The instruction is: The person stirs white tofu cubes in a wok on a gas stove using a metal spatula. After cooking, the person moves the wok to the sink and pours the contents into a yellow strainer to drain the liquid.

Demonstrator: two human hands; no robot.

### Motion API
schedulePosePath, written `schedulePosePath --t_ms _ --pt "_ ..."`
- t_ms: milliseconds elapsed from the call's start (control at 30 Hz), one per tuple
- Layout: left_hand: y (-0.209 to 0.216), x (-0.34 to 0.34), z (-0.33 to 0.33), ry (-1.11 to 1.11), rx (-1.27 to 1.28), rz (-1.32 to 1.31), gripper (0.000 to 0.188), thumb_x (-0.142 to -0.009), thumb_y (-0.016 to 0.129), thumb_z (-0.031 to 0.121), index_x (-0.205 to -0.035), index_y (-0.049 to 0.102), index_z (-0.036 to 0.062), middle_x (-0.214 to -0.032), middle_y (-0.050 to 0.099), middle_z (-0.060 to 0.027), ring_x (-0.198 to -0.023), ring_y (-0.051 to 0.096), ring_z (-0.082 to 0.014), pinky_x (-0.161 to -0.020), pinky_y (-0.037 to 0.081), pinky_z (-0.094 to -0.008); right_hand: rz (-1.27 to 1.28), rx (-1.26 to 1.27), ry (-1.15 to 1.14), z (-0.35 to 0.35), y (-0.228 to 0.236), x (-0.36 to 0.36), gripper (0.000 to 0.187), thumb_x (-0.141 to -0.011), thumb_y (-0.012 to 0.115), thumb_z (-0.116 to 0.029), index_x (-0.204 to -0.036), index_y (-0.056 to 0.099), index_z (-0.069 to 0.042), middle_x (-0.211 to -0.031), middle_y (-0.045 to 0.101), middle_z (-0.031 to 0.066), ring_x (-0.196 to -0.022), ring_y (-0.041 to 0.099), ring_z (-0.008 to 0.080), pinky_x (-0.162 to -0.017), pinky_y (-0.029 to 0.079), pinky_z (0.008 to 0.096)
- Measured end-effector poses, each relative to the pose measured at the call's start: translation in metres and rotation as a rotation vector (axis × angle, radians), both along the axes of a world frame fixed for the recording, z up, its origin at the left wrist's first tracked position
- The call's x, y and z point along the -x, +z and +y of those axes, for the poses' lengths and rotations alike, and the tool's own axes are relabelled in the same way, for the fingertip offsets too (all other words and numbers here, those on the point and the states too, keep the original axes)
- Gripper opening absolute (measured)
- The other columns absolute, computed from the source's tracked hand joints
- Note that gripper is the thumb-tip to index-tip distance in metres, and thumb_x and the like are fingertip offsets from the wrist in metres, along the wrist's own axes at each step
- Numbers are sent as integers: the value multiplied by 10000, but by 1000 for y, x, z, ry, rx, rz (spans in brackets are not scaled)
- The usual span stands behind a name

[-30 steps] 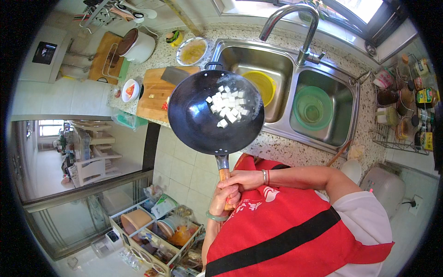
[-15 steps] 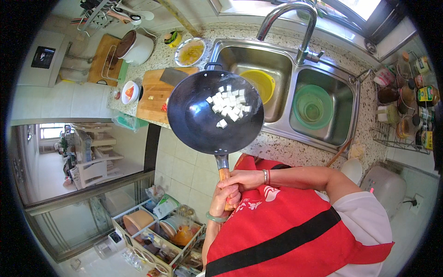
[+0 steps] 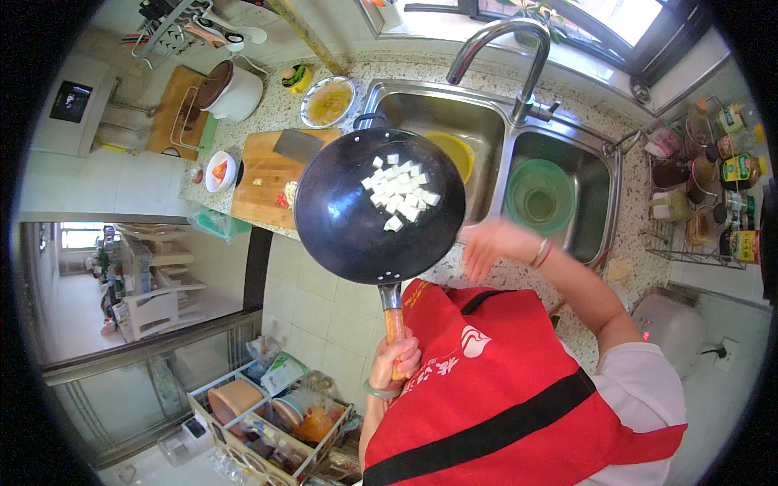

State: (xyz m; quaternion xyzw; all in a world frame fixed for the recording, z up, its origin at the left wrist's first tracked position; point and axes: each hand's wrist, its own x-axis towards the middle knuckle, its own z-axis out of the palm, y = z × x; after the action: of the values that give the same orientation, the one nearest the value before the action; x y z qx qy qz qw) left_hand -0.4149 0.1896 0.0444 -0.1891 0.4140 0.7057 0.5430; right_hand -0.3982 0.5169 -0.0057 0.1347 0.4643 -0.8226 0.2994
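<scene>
The left hand (image 3: 395, 363) closes its grip around the wooden handle (image 3: 394, 330) of a black wok (image 3: 379, 206), fingers wrapped fully round it, a green bangle at the wrist. The wok is held up above the near edge of the tabletop (image 3: 616, 243), and a heap of white cubes (image 3: 399, 191) (probably tofu) lies in its far right part. The right hand (image 3: 491, 245) hangs just right of the wok's rim, holding nothing; it is blurred, so the spread of its fingers is hard to judge, though the grip looks loose and open. Beyond the wok sits a double sink (image 3: 496, 120), with a yellow bowl (image 3: 450, 152) in the left basin and a green bowl (image 3: 540, 197) in the right. To the left lies a wooden cutting board (image 3: 263, 188) with a cleaver (image 3: 297, 147) on it. Farther left stands a white pot (image 3: 233, 91). A wire rack of bottles (image 3: 703, 194) stands at the far right.
</scene>
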Motion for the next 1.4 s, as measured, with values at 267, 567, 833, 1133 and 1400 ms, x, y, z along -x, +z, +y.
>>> schedulePosePath --t_ms 267,567,833,1133,1400 --pt "10 0 -7 2 -18 -8 124 -845 558 88 -882 442 66 -580 364 27 -404 346 -58 -358 281 -216 -53 -1385 -937 231 -81 41 362 -906 571 -335 -791 594 8 -623 649 99 -465 610 142 -401 487 282" --pt "23 -11 -12 41 68 28 132 -837 563 79 -885 441 64 -593 377 21 -406 356 -60 -361 283 -216 -76 -1191 -1009 245 -107 52 516 -942 418 -429 -790 615 23 -542 601 110 -378 547 162 -332 421 286" --pt "18 -9 -17 68 50 -4 125 -841 557 78 -890 444 60 -600 382 18 -406 349 -62 -366 297 -224 -107 -512 -523 38 -98 21 419 -946 471 -350 -787 587 20 -593 620 120 -422 574 169 -375 462 282" --pt "11 0 -6 47 55 23 135 -850 552 88 -931 449 55 -610 377 23 -420 351 -61 -375 318 -228 -102 -259 -96 -56 -48 -27 427 -964 455 -347 -813 601 25 -627 636 113 -479 601 167 -422 472 267" --pt "5 9 7 27 42 59 124 -874 540 104 -952 458 55 -622 372 29 -430 350 -45 -369 307 -214 -95 -235 -185 -51 -43 -32 404 -959 473 -342 -827 604 17 -633 637 108 -477 597 163 -423 463 258"
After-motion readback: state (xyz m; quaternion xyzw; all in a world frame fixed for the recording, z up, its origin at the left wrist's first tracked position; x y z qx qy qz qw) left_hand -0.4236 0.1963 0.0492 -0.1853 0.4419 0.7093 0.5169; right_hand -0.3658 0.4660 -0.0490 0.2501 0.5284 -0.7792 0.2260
